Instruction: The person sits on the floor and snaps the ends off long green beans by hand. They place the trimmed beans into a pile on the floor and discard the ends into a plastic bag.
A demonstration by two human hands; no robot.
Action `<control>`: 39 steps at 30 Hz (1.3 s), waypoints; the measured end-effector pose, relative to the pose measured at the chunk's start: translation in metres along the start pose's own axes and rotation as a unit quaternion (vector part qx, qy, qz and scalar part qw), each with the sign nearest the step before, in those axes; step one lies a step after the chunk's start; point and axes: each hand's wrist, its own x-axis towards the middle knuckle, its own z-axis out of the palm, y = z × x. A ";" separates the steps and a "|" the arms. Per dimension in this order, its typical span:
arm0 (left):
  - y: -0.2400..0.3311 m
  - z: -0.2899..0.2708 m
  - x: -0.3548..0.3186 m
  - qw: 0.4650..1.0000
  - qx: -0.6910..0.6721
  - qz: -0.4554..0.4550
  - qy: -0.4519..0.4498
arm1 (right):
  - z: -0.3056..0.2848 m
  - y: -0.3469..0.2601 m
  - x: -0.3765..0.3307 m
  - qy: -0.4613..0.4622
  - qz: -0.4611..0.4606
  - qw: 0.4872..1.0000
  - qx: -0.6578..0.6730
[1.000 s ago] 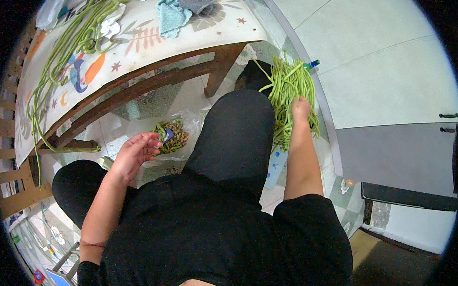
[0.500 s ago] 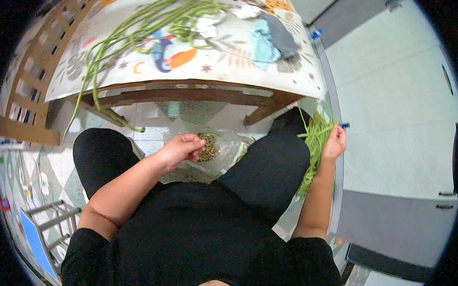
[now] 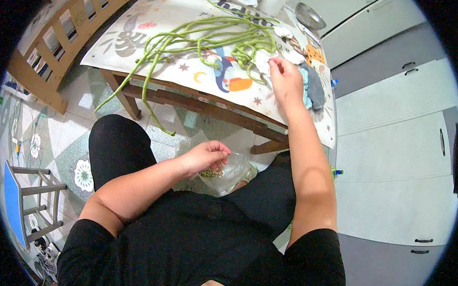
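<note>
While long beans [image 3: 248, 39] lay left of the right hand [image 3: 286, 82], its fingertips nearly met; the left hand [image 3: 207, 158] was half-curled. I could not tell any grip. Overhanging ends [image 3: 144, 92], if caught, might drag beans down.

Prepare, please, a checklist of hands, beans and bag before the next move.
1. Right hand near the yardlong beans: ok.
2. Right hand empty: cannot tell, its fingertips are too small to judge.
3. Yardlong beans wholly on the tablecloth: not ok, some ends hang over the edge.
4. Plastic bag fully visible: not ok, the left hand covers part.
5. Gray cloth apart from the beans: ok.
</note>
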 end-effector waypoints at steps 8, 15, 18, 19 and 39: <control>-0.005 -0.014 0.003 0.999 0.011 0.036 0.003 | 0.022 0.034 0.064 -0.028 0.047 0.983 -0.173; 0.002 -0.013 0.004 0.999 0.018 0.043 -0.003 | -0.031 0.001 0.059 0.147 0.109 0.941 0.284; 0.011 -0.008 0.000 0.999 0.018 0.040 -0.009 | -0.048 -0.016 0.027 0.104 0.088 0.891 0.433; 0.014 -0.007 -0.002 0.999 0.018 0.037 -0.010 | -0.050 -0.021 0.012 0.072 0.090 0.870 0.479; 0.024 0.009 -0.019 0.915 0.185 0.335 0.128 | 0.003 -0.042 -0.179 -0.206 0.257 0.695 0.639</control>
